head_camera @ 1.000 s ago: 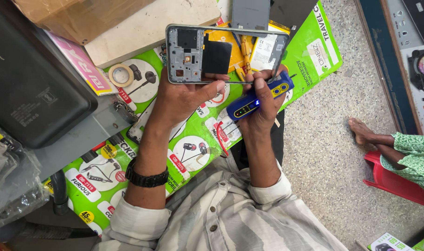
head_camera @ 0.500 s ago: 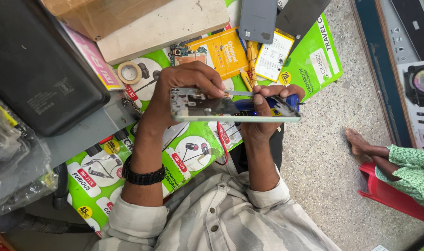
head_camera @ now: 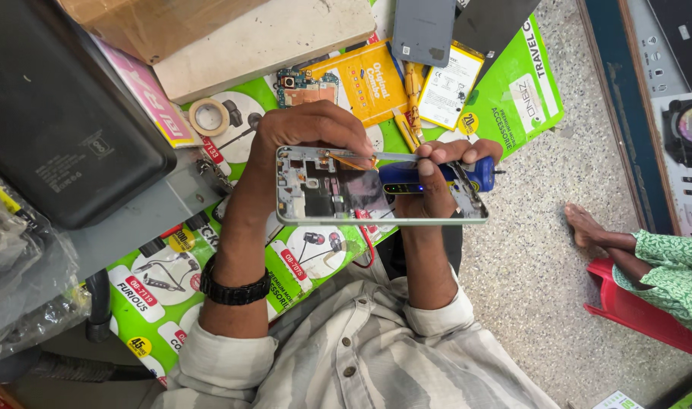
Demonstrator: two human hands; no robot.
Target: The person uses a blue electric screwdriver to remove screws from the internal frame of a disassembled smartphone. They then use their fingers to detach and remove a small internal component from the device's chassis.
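The left hand point(head_camera: 316, 132) grips an opened phone frame point(head_camera: 338, 189) from above while the right hand point(head_camera: 441, 170) holds a blue screwdriver point(head_camera: 437, 176) against it, over a green poster-covered surface point(head_camera: 513, 91).

Work surface: bench covered with green printed sheets point(head_camera: 158, 282) showing earphone pictures. Landmark is the tape roll point(head_camera: 209, 117) lying on the green. Left of it, a big black box point(head_camera: 54, 106). Above it, a pale board point(head_camera: 264, 35) under a brown cardboard piece point(head_camera: 149, 19). Right of it, a small circuit board point(head_camera: 306, 87), an orange packet point(head_camera: 363, 81), then yellow tools point(head_camera: 413, 95), a white-labelled battery point(head_camera: 452, 87) and a grey phone back point(head_camera: 422, 30).
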